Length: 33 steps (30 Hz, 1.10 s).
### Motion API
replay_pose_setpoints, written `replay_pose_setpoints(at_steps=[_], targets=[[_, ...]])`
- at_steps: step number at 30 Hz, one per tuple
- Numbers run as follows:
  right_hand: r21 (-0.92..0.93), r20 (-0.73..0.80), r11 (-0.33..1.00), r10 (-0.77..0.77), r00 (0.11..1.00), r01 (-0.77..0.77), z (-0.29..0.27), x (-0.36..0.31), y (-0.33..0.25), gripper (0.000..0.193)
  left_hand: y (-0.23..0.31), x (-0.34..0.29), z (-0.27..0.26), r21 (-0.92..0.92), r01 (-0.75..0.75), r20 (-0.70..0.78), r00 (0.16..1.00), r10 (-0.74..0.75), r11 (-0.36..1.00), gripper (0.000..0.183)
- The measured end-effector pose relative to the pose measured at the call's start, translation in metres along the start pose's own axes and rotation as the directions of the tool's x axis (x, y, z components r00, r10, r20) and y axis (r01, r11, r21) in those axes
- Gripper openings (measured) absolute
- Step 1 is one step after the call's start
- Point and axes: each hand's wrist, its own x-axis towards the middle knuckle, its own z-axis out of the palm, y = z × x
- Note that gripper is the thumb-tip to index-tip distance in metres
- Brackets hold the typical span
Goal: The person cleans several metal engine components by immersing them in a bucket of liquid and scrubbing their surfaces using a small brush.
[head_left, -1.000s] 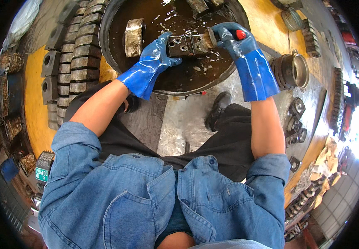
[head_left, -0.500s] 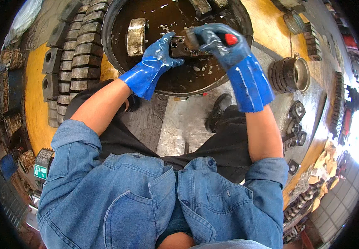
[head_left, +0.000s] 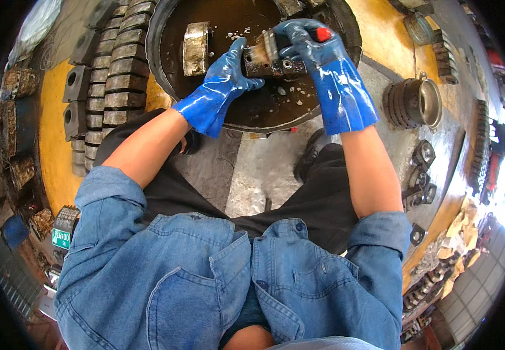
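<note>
Both my hands wear wet blue rubber gloves and work over a round basin of brown liquid. My left hand grips the left end of a dark metal block with holes in its face. In my right hand is a paintbrush with a red handle end; its bristles meet the block's upper left part. A curved metal piece stands in the liquid left of my left hand. More metal parts lie at the basin's far side.
Stacked rows of curved metal blocks stand left of the basin, beside square blocks with round holes. To the right are a ribbed metal ring and several small bearing-like parts. My knees flank the basin's near edge.
My right hand has moved left and slightly up, bringing the brush bristles onto the block's left part. My left hand keeps its hold on the block.
</note>
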Motion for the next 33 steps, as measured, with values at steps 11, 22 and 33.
replay_pose_setpoints(at_steps=[11, 22, 33], targets=[[-0.063, -0.152, 0.997, 0.038, 0.988, -0.048, -0.01, -0.006, 0.002, 0.017, 0.005, 0.004, 0.001, -0.008, 0.013, 0.067, 0.998, -0.012, 1.0, 0.11], [-0.091, -0.147, 0.996, -0.021, 0.989, 0.008, 0.01, -0.012, 0.026, 0.017, 0.007, 0.003, -0.002, -0.016, 0.026, 0.084, 0.996, -0.024, 1.0, 0.11], [-0.085, -0.064, 0.978, 0.186, 0.981, -0.191, -0.034, -0.036, -0.001, 0.014, -0.002, 0.003, 0.001, -0.031, -0.032, 0.056, 0.998, 0.034, 0.999, 0.108]])
